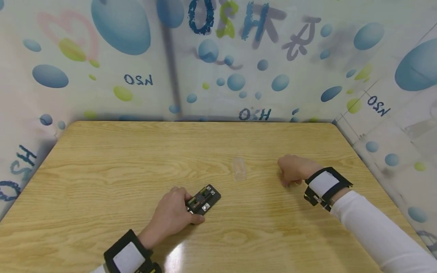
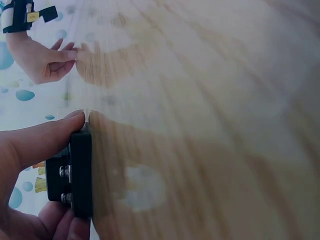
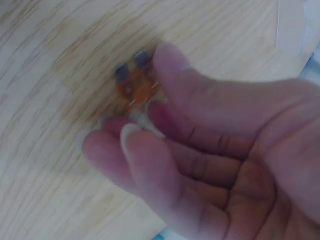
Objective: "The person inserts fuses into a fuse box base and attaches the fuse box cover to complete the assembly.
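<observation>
My left hand (image 1: 172,212) grips a black fuse block (image 1: 209,197) by its near end, thumb on one side and fingers on the other. In the left wrist view the block (image 2: 81,172) stands edge-on at the wooden table, with screws and small yellow and orange parts along its side. Farther right, my right hand (image 1: 291,170) is low at the tabletop with bent fingers. The right wrist view shows an orange blade fuse (image 3: 137,90) between its thumb and fingertips, two grey prongs facing away from the palm. The thumb overlaps one edge of the fuse.
A clear plastic piece (image 1: 239,169) lies on the wooden table (image 1: 136,151) between the hands, toward the back. Beyond the table's rear edge hangs a white curtain (image 1: 136,98) with blue and green dots. Both wrists wear black straps.
</observation>
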### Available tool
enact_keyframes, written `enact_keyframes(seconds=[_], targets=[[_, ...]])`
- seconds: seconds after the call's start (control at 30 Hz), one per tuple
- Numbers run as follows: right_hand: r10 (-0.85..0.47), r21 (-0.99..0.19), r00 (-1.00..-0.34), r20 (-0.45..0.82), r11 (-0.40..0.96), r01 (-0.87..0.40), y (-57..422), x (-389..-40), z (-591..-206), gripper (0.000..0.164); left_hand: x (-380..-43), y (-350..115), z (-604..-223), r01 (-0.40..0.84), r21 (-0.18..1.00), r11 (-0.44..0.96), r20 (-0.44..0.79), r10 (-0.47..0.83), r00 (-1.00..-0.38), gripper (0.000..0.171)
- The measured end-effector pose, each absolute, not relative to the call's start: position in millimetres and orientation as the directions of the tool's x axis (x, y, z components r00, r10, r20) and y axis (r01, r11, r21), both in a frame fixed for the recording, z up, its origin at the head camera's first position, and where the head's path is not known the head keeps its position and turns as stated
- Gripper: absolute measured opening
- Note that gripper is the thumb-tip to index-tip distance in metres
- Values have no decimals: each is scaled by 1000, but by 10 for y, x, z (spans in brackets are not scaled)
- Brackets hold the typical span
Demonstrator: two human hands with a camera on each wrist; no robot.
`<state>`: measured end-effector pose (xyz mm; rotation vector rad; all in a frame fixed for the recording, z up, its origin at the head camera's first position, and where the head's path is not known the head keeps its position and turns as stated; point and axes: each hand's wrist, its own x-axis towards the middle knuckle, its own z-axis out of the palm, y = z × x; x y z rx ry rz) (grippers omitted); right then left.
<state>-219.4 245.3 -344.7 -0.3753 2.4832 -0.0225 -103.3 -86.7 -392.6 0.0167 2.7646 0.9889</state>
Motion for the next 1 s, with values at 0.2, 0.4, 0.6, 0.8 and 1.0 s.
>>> enact_keyframes(seconds=[0.2,0.4,0.6,0.8,1.0], targets=[[-235,-74,-790,-566,969,-235,2396,-2166,-3450,20,-1032,-866,-3920,-56,630,775,-188,82,-979,60],[-222,-63,-787,-575,972,-228,2383,-2160,-3453,18,-1032,-865,-3920,-53,631,774,-183,82,-980,60],[-210,-49,-782,-587,973,-225,2379,-2163,-3462,16,-1028,-868,-3914,-55,628,776,-190,84,-978,60],[-219,-10,-774,-594,964,-265,2369,-2162,-3466,16,-1023,-872,-3914,-52,625,779,-183,81,-980,61],[-232,-19,-742,-629,959,-284,2395,-2168,-3453,17,-1023,-873,-3917,-49,627,777,-178,81,-981,61]])
